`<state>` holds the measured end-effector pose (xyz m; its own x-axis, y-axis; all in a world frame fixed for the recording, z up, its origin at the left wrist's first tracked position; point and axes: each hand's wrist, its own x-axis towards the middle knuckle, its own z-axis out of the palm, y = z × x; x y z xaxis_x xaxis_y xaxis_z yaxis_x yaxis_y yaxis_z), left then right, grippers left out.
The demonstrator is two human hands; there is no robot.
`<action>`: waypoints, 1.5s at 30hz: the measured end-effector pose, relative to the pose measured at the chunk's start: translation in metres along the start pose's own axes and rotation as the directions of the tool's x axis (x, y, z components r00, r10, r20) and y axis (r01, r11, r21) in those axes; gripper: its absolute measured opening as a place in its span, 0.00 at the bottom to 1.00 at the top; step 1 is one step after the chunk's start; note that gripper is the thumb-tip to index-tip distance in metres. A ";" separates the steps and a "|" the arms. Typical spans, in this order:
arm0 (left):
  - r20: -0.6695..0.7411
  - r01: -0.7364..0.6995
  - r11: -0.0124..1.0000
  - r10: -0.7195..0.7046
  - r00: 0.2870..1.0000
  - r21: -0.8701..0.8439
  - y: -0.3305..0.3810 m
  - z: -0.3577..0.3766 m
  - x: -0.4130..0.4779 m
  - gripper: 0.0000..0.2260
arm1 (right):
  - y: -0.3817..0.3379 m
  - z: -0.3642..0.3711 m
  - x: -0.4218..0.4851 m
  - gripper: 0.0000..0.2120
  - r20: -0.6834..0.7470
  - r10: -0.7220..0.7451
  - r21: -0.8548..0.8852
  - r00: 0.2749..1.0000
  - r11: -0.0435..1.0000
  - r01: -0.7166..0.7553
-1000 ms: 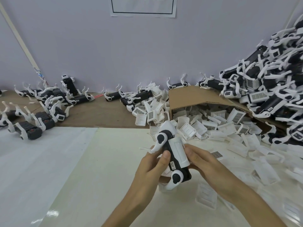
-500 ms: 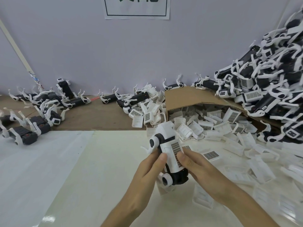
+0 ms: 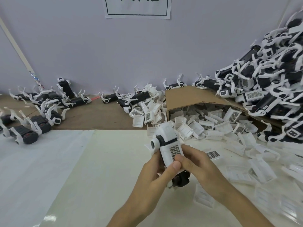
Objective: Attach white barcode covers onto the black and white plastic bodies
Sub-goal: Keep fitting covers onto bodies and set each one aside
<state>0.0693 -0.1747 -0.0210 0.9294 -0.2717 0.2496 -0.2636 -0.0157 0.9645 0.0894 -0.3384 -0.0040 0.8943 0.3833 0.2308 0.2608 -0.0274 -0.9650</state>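
We hold 1 plastic body (image 3: pixel 165 136) above the counter (image 3: pixel 98 169), near its front middle. It is tilted, with the rounded white end away from us and the black end low between our palms.

Our left hand (image 3: pixel 157 176) grips it from the left, fingers curled behind and thumb pressed on the near end of the white barcode cover (image 3: pixel 173 151). Our right hand (image 3: pixel 200 166) grips from the right, its thumb tip touching the left thumb. The cover lies along the body's top face, with its dark grid showing.

Open room lies to our left, where the smooth cream surface runs flat to a brown strip under the wall. On the right, loose covers (image 3: pixel 213 126), thin ribbed white shells, spill from a tipped cardboard box (image 3: pixel 185 97) to just beside our right hand. Glossy bodies with curved white arms form a heap (image 3: pixel 270 82) against the right wall.

Compared with 0.5 s ago, both thumbs have come together on the cover.
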 end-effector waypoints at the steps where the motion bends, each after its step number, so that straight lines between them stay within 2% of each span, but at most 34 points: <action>1: 0.006 0.004 1.000 -0.004 1.000 -0.010 0.001 0.000 0.000 0.18 | 0.000 -0.002 0.000 0.08 -0.025 -0.013 -0.024 1.000 1.000 0.012; 3: 0.025 0.021 0.999 -0.021 0.999 -0.035 0.001 -0.002 0.000 0.18 | -0.001 -0.008 0.001 0.10 -0.110 -0.040 -0.045 0.993 0.998 0.036; 6: 0.060 0.064 0.995 -0.060 0.996 -0.082 0.005 -0.005 -0.001 0.14 | -0.002 -0.018 0.003 0.19 -0.193 -0.057 -0.052 0.980 0.998 0.047; 8: 0.105 0.108 0.989 -0.097 0.990 -0.100 0.008 -0.007 -0.002 0.15 | -0.003 -0.020 0.003 0.23 -0.133 -0.069 -0.085 0.989 0.995 0.058; 11: 0.161 0.140 0.988 -0.127 0.979 -0.072 0.008 -0.010 0.000 0.15 | -0.003 -0.015 0.002 0.17 -0.058 -0.072 -0.101 0.996 0.993 0.065; 20: 0.103 0.115 0.992 -0.119 0.988 0.042 0.007 -0.005 0.000 0.16 | -0.003 -0.013 0.000 0.13 -0.050 -0.082 -0.119 0.995 0.990 0.076; 24: 0.112 0.176 0.984 -0.173 0.979 -0.013 0.008 -0.006 0.002 0.11 | -0.003 -0.014 0.000 0.17 -0.068 -0.070 -0.147 0.995 0.987 0.059; 28: 0.180 0.200 0.980 -0.195 0.964 -0.011 0.009 -0.012 0.004 0.16 | -0.005 -0.015 -0.001 0.20 -0.089 -0.075 -0.262 0.993 0.964 0.049; 33: 0.237 0.190 0.974 -0.214 0.948 0.121 0.006 -0.014 0.007 0.18 | -0.013 -0.024 -0.003 0.21 0.062 0.019 -0.166 0.998 0.986 -0.009; 35: 0.175 0.176 0.977 -0.194 0.965 0.118 0.007 -0.013 0.007 0.21 | -0.014 -0.026 -0.002 0.20 0.066 0.025 -0.122 0.997 0.992 -0.017; 37: -0.035 0.195 0.978 -0.193 0.980 0.067 0.008 -0.016 0.010 0.24 | -0.015 -0.026 0.000 0.19 0.028 0.043 -0.059 0.999 0.997 -0.041; 39: -0.278 0.172 0.975 -0.205 0.938 -0.137 0.007 -0.026 0.016 0.25 | -0.013 -0.028 0.002 0.20 -0.005 0.093 0.024 0.996 0.995 -0.093; 41: -0.443 0.076 0.937 -0.231 0.866 -0.340 0.004 -0.040 0.021 0.25 | -0.013 -0.030 0.002 0.20 0.011 0.146 0.136 0.989 0.980 -0.147; 43: -0.525 0.032 0.902 -0.280 0.803 -0.431 -0.001 -0.050 0.023 0.22 | -0.016 -0.034 0.005 0.17 0.041 0.186 0.225 0.982 0.955 -0.191; 45: -0.525 0.063 0.879 -0.339 0.781 -0.473 -0.006 -0.051 0.023 0.20 | -0.025 -0.042 0.013 0.13 0.005 0.236 0.195 0.972 0.953 -0.233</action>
<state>0.1055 -0.1322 -0.0171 0.9504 0.2989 -0.0863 -0.0512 0.4241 0.9042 0.1101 -0.3711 0.0288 0.9287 0.3707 -0.0045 -0.0307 0.0649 -0.9974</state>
